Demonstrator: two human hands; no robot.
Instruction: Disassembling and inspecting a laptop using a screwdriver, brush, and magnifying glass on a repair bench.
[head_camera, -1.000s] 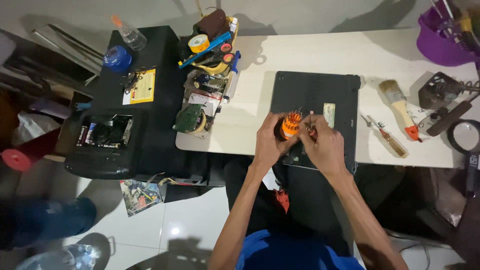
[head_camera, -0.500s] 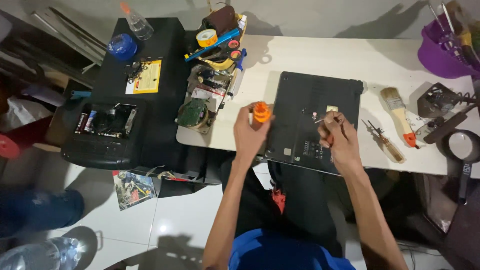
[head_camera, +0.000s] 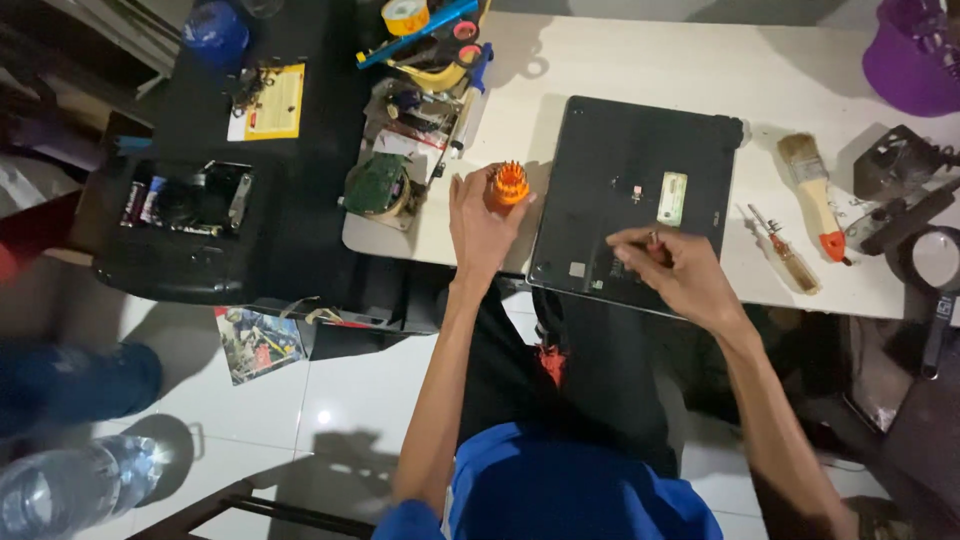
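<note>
The left hand (head_camera: 478, 225) is closed round an orange bit holder (head_camera: 509, 184), a round stand w/ small bits sticking up from its top; fingers wrap its side, and it sits over the worktop's (head_camera: 640, 60) near edge, just left of the laptop (head_camera: 632, 195). The right hand (head_camera: 678, 272) is pinched shut on a small dark tool w/ a reddish part; too small to tell exactly what kind. Its fingertips rest on the laptop's near edge, approx. mid-way along.

The laptop lies underside up, a black slab on the white worktop, near side reaching the near edge. A pale sticker (head_camera: 673, 198) shows on its back, toward the right.

Right of the laptop, apart from it: a small screwdriver (head_camera: 786, 250) w/ clear handle, then a paintbrush (head_camera: 812, 190) w/ a wooden handle and orange tip. At the far right corner is a purple bucket (head_camera: 908, 55). Dark metal parts and a round lens-like item lie by the right edge.

Left of the bit holder, at the worktop's left end, is a clutter of boards and parts incl. a round green circuit piece (head_camera: 376, 186). Beyond it, at the far left corner, a yellow tape roll (head_camera: 405, 14). A black side unit (head_camera: 200, 200) adjoins the left edge, carrying a yellow card (head_camera: 270, 102).
</note>
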